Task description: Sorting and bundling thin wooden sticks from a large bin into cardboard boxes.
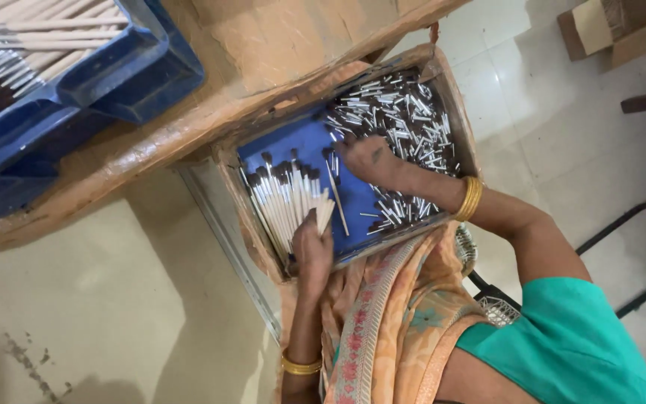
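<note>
While the head view looks down, a shallow wooden tray with a blue floor fills the middle of the frame. At its centre-left lies a bundle of pale sticks with dark tips, gathered side by side; the left hand, low centre, closes on the bundle's lower ends. Right of centre, the right hand rests with curled fingers at the edge of a heap of short loose dark-and-silver pieces in the tray's upper right; whether it pinches one I cannot tell. One lone stick lies between hand and bundle. Judging by this, a fair bundle is assembled, yet most of the heap remains unsorted. A blue crate of longer sticks sits upper left.
</note>
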